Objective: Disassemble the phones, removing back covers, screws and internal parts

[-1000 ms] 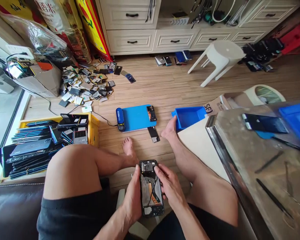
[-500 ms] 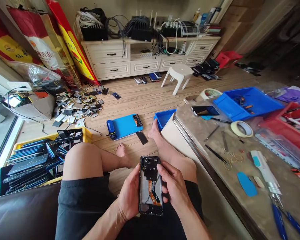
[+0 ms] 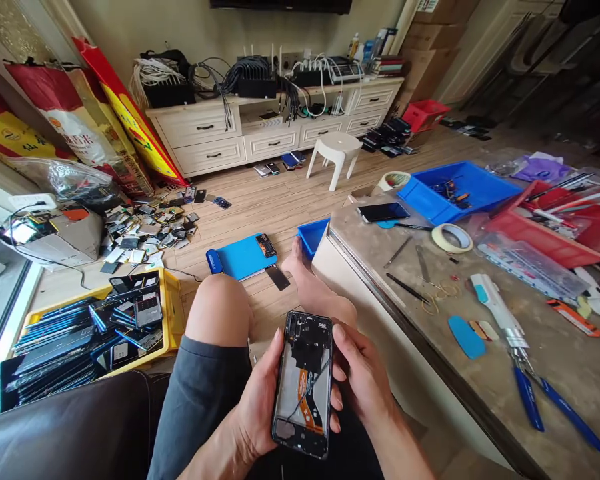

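Observation:
A smartphone with its back cover off (image 3: 304,387) lies between my two hands, above my lap. Its inside faces up, showing black parts at the top, a bare grey middle and orange flex cables. My left hand (image 3: 260,393) grips its left edge, thumb along the side. On the right edge, my right hand (image 3: 363,373) holds it with the thumb near the upper corner and the fingers curled beneath. Beyond my knees, a blue mat (image 3: 243,259) on the floor bears another opened phone (image 3: 267,246).
To my right, a table (image 3: 410,347) carries blue-handled pliers (image 3: 527,397), a tape roll (image 3: 452,238), a blue bin (image 3: 460,193) and a red bin (image 3: 555,227). At left stands a yellow crate (image 3: 171,313) of phone parts. A white stool (image 3: 336,147) stands ahead.
The view has swung to the right. My left knee has moved inward, and the phone has tilted slightly in my hands, which still hold it.

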Available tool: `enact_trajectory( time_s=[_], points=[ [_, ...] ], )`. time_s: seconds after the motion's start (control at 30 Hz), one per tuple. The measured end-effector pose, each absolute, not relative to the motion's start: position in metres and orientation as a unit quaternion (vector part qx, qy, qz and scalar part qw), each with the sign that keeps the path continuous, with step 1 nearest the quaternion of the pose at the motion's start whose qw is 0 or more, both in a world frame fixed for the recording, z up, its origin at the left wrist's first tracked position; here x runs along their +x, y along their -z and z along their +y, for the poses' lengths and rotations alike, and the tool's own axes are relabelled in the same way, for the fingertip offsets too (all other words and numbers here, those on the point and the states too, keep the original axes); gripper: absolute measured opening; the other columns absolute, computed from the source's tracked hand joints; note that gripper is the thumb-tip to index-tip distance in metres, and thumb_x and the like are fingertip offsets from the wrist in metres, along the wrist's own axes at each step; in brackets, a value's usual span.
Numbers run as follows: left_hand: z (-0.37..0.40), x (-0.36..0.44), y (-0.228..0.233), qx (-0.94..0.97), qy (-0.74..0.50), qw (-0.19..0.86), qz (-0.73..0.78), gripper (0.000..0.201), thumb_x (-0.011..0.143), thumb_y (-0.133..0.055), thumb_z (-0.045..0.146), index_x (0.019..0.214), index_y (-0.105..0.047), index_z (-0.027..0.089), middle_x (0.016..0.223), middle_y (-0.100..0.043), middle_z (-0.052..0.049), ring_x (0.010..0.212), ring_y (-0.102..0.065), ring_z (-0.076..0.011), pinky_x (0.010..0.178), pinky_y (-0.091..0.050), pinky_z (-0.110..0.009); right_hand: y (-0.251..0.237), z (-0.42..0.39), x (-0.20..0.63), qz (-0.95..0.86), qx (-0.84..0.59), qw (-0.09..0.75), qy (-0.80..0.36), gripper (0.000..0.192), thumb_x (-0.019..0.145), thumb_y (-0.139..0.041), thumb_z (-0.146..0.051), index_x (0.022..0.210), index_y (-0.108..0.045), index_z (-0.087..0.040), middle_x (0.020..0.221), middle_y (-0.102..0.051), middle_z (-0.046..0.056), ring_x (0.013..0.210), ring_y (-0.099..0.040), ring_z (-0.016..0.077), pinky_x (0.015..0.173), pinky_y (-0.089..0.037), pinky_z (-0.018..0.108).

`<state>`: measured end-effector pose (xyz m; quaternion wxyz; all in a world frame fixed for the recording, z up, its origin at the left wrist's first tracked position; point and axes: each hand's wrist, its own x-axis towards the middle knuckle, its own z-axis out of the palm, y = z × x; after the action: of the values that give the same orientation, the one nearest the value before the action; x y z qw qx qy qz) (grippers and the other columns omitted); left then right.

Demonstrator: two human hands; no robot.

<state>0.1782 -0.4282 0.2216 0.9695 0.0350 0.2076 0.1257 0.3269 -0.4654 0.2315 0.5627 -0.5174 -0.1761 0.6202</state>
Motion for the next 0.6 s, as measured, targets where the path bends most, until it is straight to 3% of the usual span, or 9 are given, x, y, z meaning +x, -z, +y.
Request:
enact_trajectory(
  time_s=[0.17, 0.43, 0.53, 0.6],
  points=[
    [-0.434, 0.188, -0.228, 0.051, -0.110, 0.975, 0.189, 0.096, 0.092, -0.027, 0.081, 0.117, -0.070, 0.000, 0.093, -0.075, -0.022, 0.072, -0.072, -0.0264, 0.077, -0.050, -0.034, -0.231, -0.476, 0.336, -0.176, -0.536, 0.556, -0.611, 0.052, 0.080, -0.070, -0.071, 0.076, -0.054, -0.022, 0.047, -0.042, -0.011, 0.029, -0.046, 0.0095, 0.030, -0.040, 0.020],
    [-0.441, 0.201, -0.218, 0.051, -0.095, 0.985, 0.133, 0.097, 0.089, -0.030, 0.082, 0.111, -0.071, -0.003, 0.090, -0.074, -0.020, 0.075, -0.073, -0.0263, 0.079, -0.050, -0.034, -0.225, -0.489, 0.340, -0.125, -0.474, 0.613, -0.619, 0.045, 0.084, -0.073, -0.061, 0.078, -0.053, -0.021, 0.049, -0.045, -0.010, 0.026, -0.046, 0.0103, 0.023, -0.042, 0.022],
    [-0.441, 0.204, -0.216, 0.051, -0.090, 0.986, 0.130, 0.099, 0.089, -0.029, 0.083, 0.113, -0.070, -0.003, 0.092, -0.074, -0.021, 0.077, -0.073, -0.0269, 0.082, -0.050, -0.035, -0.229, -0.493, 0.339, -0.103, -0.492, 0.609, -0.614, 0.044, 0.080, -0.077, -0.061, 0.089, -0.060, -0.021, 0.049, -0.044, -0.011, 0.026, -0.044, 0.0095, 0.023, -0.043, 0.022],
    [-0.441, 0.206, -0.215, 0.060, -0.089, 0.985, 0.134, 0.100, 0.085, -0.035, 0.086, 0.116, -0.070, -0.003, 0.095, -0.075, -0.023, 0.081, -0.073, -0.0305, 0.087, -0.050, -0.039, -0.230, -0.498, 0.339, -0.079, -0.530, 0.596, -0.599, 0.054, 0.072, -0.082, -0.064, 0.102, -0.064, -0.023, 0.047, -0.041, -0.012, 0.026, -0.041, 0.0097, 0.021, -0.040, 0.023]
  ],
)
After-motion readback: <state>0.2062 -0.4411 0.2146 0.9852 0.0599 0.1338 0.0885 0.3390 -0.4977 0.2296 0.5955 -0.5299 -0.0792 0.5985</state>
